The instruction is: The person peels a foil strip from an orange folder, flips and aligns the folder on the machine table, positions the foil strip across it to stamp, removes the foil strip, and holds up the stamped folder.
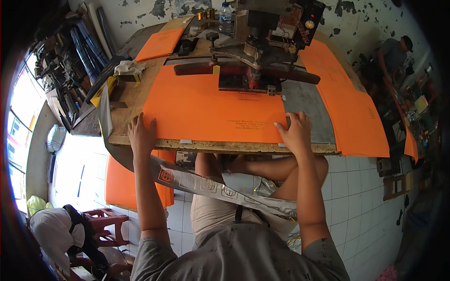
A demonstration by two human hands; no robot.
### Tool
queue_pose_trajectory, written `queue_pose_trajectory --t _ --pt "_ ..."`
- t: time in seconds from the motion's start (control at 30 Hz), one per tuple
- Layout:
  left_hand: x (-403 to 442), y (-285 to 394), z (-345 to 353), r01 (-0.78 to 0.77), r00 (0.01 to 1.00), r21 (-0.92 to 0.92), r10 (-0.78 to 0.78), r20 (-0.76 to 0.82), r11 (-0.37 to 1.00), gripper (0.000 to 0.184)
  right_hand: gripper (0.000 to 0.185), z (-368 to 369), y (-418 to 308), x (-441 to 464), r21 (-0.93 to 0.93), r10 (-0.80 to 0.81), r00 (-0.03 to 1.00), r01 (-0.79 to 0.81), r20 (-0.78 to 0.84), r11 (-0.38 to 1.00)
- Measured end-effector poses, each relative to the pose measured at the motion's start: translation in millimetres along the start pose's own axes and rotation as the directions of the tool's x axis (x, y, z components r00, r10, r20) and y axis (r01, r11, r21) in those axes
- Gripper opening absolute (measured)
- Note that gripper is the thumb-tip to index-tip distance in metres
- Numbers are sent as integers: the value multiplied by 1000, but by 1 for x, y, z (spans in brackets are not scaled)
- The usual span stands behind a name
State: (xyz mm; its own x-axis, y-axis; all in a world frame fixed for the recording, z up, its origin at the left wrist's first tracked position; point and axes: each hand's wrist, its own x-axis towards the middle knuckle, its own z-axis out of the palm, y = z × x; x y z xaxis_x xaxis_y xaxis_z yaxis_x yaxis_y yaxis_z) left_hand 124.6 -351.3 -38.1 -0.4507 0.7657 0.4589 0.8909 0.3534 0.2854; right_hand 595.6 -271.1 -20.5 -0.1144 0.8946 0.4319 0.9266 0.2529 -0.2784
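Observation:
An orange printed sheet point(197, 112) lies on the worktable, its far part under the dark hot-stamping press point(253, 70). Small lines of dark print show near its right side. My left hand point(142, 133) rests on the sheet's left front corner, fingers stretched and thumb apart. At the right front corner, my right hand point(296, 130) touches the edge with its thumb on the sheet and its fingers apart from it. A long silvery foil strip point(197, 181) with stamped emblems hangs from the table's left side and crosses above my lap.
Stacked orange sheets point(349, 112) lie at the right of the table, and another orange stack point(161, 44) at the back left. More orange sheets point(123, 180) stand below the table. A water bottle point(225, 18) stands behind. Other people work at lower left and far right.

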Motion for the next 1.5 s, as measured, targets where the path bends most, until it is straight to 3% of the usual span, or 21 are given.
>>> queue_pose_trajectory --t 0.07,0.27,0.37,0.4,0.5,0.53,0.63,0.7,0.77,0.83,0.87,0.93,1.03,1.07,1.17,1.37,1.5 --pt "5 -5 1 -18 1000 -14 18 8 1000 58 47 1 -1 5 28 51 997 -53 53 998" --pt "24 -1 -17 -23 1000 -292 24 -1 956 49 44 8 10 20 163 192 967 -220 167 962" --pt "38 2 -28 3 1000 -464 10 25 886 48 38 12 13 25 286 230 947 -290 226 913" --pt "45 -2 -29 93 993 -627 -23 119 773 48 35 13 13 28 333 236 939 -312 251 890" --pt "59 -9 -34 99 995 -713 -72 69 695 49 27 12 18 37 728 223 938 -347 267 591" --pt "61 -11 -40 148 989 -805 -84 122 575 54 27 8 19 36 745 192 946 -325 262 583" --pt "46 -25 -63 218 976 -863 -96 196 455 66 29 -20 25 22 772 98 957 -279 273 571" --pt "12 -36 -91 243 968 -896 -25 251 373 76 33 -45 26 -10 765 18 951 -260 309 590" --pt "-34 -45 -117 327 943 -895 -35 332 303 86 38 -72 24 -47 690 47 841 -473 540 548" --pt "-77 -61 -123 379 924 -908 -23 381 180 89 46 -77 32 -85 751 -42 820 -502 571 428" --pt "-92 -71 -126 424 900 -892 39 435 158 90 48 -75 32 -97 787 -71 844 -461 531 410" --pt "-112 -82 -119 472 879 -875 14 476 104 90 52 -70 25 -117 848 -123 884 -382 451 367" --pt "-125 -88 -109 526 850 -850 -8 526 13 92 55 -77 17 -122 791 -138 827 -452 544 411" --pt "-126 -88 -107 524 851 -851 -5 524 7 92 56 -77 14 -121 802 -135 823 -481 552 354" --pt "-129 -87 -102 528 849 -849 -30 528 -11 93 51 -61 23 -120 861 -147 875 -401 461 313" --pt "-122 -87 -104 561 827 -827 -9 561 30 93 51 -68 4 -107 767 47 832 -530 553 361" --pt "-119 -79 -104 528 844 -842 39 535 112 97 50 -87 6 -101 640 77 920 -326 385 696"
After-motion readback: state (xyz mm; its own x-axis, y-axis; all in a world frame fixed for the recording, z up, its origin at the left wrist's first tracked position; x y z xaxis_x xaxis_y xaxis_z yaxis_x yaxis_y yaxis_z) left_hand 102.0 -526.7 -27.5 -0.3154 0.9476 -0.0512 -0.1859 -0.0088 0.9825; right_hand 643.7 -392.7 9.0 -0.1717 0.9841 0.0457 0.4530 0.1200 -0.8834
